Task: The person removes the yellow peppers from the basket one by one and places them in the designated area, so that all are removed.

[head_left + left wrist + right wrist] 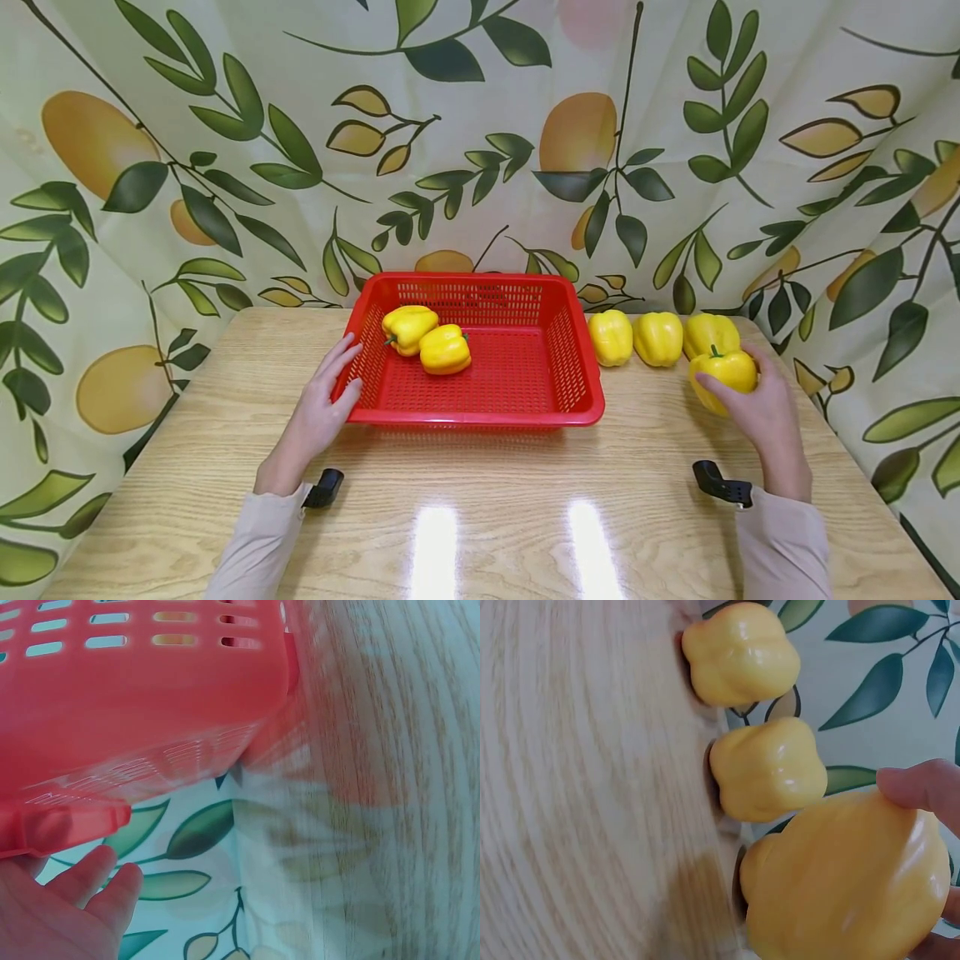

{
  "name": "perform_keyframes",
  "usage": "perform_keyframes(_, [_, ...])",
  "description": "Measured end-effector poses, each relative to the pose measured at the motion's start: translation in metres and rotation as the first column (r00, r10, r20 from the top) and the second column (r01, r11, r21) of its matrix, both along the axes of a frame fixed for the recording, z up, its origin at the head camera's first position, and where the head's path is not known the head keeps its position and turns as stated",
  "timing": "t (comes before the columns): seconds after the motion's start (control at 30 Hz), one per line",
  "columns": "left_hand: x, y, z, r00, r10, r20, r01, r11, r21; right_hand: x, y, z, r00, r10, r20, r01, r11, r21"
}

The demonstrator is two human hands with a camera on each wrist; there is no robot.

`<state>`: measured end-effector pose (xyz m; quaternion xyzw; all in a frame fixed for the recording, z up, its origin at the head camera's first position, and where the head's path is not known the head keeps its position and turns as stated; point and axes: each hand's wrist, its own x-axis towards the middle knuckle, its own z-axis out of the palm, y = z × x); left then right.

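My right hand (765, 412) grips a yellow bell pepper (726, 375), thumb on one side and fingers round the other, its green stem facing up. In the right wrist view this held pepper (851, 877) looms large and partly covers another behind it. Three more yellow peppers (658, 339) stand in a row along the table's back edge, right of the red basket (465, 418). Inside the basket, two yellow peppers (446, 350) lie together toward the left. At the basket's left rim is my left hand (324, 408), fingers spread; in its wrist view the fingers (112, 896) lie beside the rim.
The wooden table (487, 517) carries everything, with two bright light reflections near its front. A leaf-and-fruit patterned curtain (465, 150) hangs right behind the table's back edge and along both sides. Black wrist cameras (722, 483) sit on both forearms.
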<state>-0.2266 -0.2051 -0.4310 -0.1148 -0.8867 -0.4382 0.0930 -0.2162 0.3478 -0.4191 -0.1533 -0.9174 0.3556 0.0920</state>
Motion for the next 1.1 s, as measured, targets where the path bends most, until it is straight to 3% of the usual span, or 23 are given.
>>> perform_keyframes(0.43, [0.000,-0.001,-0.001,1.000,0.003,-0.010,-0.003,1.000,0.001,0.000,0.011,-0.010,1.000,-0.011,0.015,0.010,1.000,0.024])
perform_keyframes(0.83, [-0.001,-0.001,-0.002,1.000,0.000,-0.020,0.000,1.000,0.009,0.002,0.017,-0.013,0.991,-0.084,0.104,0.086,0.996,-0.013])
perform_keyframes(1.1, [-0.001,-0.001,-0.002,1.000,0.000,-0.016,0.000,1.000,0.004,0.004,0.019,-0.016,0.989,-0.088,0.116,0.089,0.996,-0.008])
